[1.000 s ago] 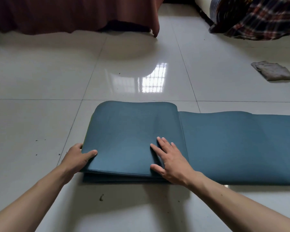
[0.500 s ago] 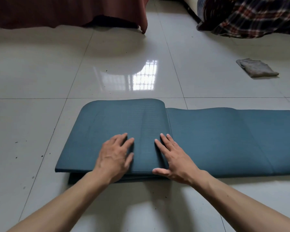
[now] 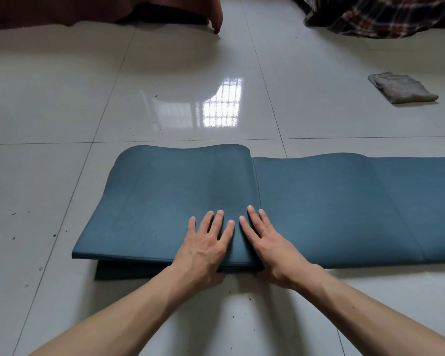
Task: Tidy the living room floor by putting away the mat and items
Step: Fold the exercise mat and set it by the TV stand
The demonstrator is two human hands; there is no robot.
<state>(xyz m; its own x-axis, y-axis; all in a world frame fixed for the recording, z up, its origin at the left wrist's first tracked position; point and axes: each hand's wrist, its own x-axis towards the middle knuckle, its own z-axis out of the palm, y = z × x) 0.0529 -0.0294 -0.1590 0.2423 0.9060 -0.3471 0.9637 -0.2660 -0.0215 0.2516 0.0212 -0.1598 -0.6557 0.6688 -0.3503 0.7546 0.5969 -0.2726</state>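
Note:
A teal mat (image 3: 332, 206) lies on the white tiled floor, its left part folded over into a stack of layers and its right part running flat out of view. My left hand (image 3: 206, 247) lies flat on top of the folded stack near its front edge, fingers straight and spread. My right hand (image 3: 270, 247) presses flat beside it, right at the fold line, fingers straight. The two hands almost touch. A lower layer of the mat sticks out at the stack's front left corner.
A crumpled grey cloth (image 3: 401, 88) lies on the tiles at the far right. A dark red drape (image 3: 100, 9) hangs to the floor at the back left, and a plaid blanket (image 3: 385, 16) at the back right. Small dark specks dot the floor.
My left hand has moved from the stack's left edge across the top to lie beside my right hand. The right hand stays at the fold line. The view has shifted slightly.

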